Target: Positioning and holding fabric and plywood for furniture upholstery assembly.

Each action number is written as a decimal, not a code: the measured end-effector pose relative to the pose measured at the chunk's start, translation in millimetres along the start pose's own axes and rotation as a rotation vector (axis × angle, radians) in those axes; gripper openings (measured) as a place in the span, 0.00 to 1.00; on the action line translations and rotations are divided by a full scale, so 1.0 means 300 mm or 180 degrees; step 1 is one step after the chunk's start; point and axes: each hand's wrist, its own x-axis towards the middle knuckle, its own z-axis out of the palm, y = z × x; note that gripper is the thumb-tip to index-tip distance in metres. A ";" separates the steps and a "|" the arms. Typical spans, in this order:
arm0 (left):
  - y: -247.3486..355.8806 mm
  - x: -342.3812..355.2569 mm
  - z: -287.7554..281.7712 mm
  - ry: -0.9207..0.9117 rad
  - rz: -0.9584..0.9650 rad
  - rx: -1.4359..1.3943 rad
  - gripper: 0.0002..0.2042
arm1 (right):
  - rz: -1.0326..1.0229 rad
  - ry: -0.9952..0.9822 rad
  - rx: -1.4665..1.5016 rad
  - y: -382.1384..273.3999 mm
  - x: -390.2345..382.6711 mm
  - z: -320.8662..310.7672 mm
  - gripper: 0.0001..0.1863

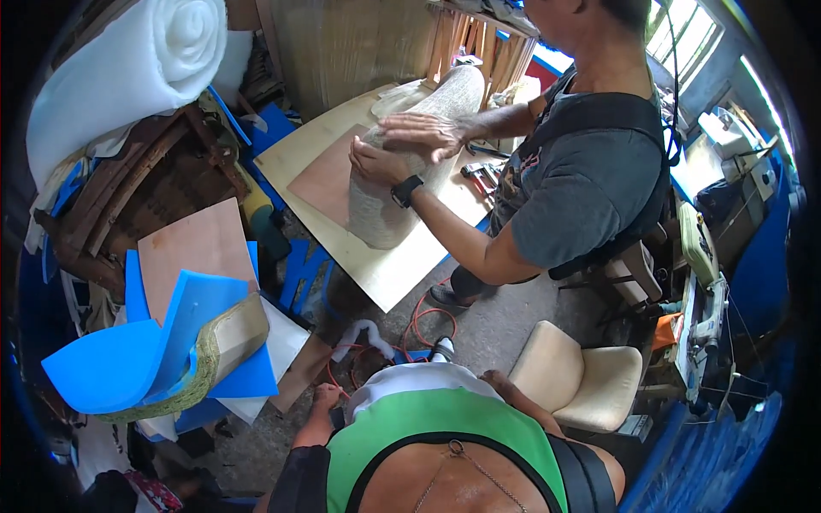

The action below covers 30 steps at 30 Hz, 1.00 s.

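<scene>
My left hand [326,396] hangs low beside my left hip, its fingers curled; whether they hold anything is hidden. An orange hose [416,323] loops over the floor close by it. On the other side, my right hand [494,381] hangs at my hip near a cream padded chair [552,368], its fingers mostly hidden. Ahead of me a co-worker in a dark grey T-shirt [569,205] stands at a pale wooden board tabletop [376,278]. Both of the co-worker's hands rest on a long rounded piece covered in beige fabric [385,218].
A reddish-brown thin panel [329,178] and clamp-like red tool [479,181] lie on the tabletop. To the left are blue foam sheets [111,363], a plywood sheet [192,256], an old wooden frame [128,192] and a white wadding roll [128,85]. A cluttered bench [693,325] stands right.
</scene>
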 end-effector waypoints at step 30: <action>-0.097 0.145 0.066 -0.0120 -0.0152 -0.0332 0.13 | -0.0114 -0.0817 -0.1992 -0.094 0.031 -0.016 0.27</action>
